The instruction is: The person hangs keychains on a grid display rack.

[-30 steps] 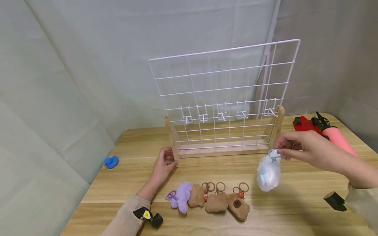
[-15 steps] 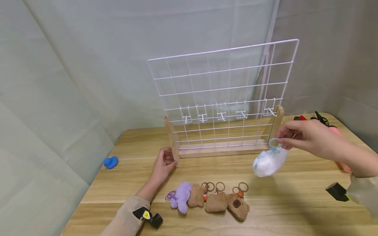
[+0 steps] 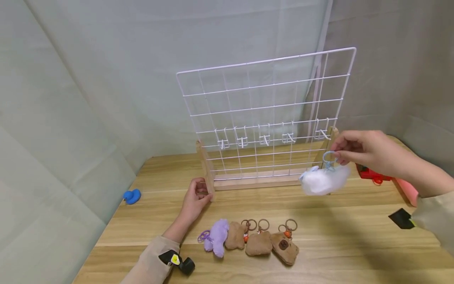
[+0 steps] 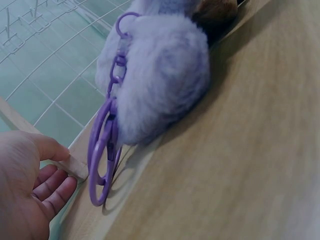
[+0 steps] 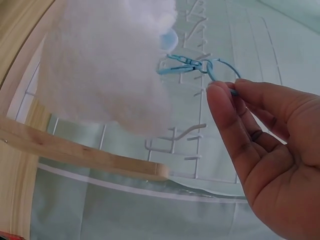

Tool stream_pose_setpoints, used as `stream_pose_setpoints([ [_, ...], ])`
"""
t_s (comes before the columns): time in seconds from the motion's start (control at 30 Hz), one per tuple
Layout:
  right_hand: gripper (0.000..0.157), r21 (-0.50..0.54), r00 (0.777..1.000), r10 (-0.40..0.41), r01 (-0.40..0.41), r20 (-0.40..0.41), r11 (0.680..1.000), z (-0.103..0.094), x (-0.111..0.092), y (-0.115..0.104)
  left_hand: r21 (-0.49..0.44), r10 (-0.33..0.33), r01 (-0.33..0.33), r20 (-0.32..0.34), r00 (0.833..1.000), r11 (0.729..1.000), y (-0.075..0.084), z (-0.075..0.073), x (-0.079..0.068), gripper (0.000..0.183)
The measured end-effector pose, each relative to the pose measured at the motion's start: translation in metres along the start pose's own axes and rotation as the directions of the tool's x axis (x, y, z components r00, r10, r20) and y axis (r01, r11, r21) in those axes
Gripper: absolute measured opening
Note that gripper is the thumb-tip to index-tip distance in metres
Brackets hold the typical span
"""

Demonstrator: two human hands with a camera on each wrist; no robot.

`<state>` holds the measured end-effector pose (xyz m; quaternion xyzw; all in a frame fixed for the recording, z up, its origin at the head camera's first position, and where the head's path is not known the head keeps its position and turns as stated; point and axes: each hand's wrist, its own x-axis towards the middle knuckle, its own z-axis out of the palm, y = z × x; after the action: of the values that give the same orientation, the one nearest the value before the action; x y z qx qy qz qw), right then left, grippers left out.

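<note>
My right hand [image 3: 365,152] pinches the light-blue ring [image 5: 232,91] of a fluffy white plush keychain [image 3: 324,181] between thumb and forefinger. The plush hangs tilted in front of the right end of a white wire grid rack [image 3: 248,86], below its rightmost hook [image 3: 321,134]. At the rack's other end, my left hand [image 3: 194,201] grips the front of the left wooden foot [image 4: 75,167]. On the table near that hand lies a purple plush keychain [image 3: 217,238] with a purple ring [image 4: 101,165]. Brown plush keychains [image 3: 259,243] lie in a row beside it.
Several white hooks [image 3: 242,141] line one grid row. A blue rubber duck [image 3: 132,196] sits on the table's left. Behind my right arm are a red toy [image 3: 372,174] and a pink object [image 3: 406,191], both partly hidden. Pale curtains [image 3: 142,79] enclose the table.
My right hand has risen, lifting the white plush toward the rightmost hook. The plush has swung from hanging upright to lying sideways. My left hand stays on the wooden foot.
</note>
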<state>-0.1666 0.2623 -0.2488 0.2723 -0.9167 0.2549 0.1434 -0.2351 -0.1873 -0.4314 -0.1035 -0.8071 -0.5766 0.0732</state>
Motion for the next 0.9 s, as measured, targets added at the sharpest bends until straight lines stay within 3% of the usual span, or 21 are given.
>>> stream_pose_setpoints([
  [0.37,0.017,0.004,0.985,0.173,-0.173,-0.017,0.985,-0.006,0.014,0.002,-0.007,0.002,-0.002,-0.004,1.000,1.000,-0.001,0.000,0.000,0.050],
  [0.57,0.015,0.008,0.986,0.167,-0.167,-0.022,0.986,-0.008,0.020,0.008,-0.003,0.013,-0.013,-0.002,1.000,1.000,-0.001,0.000,0.001,0.049],
  [0.9,0.015,0.005,0.965,0.260,-0.261,0.034,0.965,-0.007,0.026,0.019,0.008,0.013,-0.013,0.003,1.000,1.000,-0.001,0.000,0.000,0.050],
])
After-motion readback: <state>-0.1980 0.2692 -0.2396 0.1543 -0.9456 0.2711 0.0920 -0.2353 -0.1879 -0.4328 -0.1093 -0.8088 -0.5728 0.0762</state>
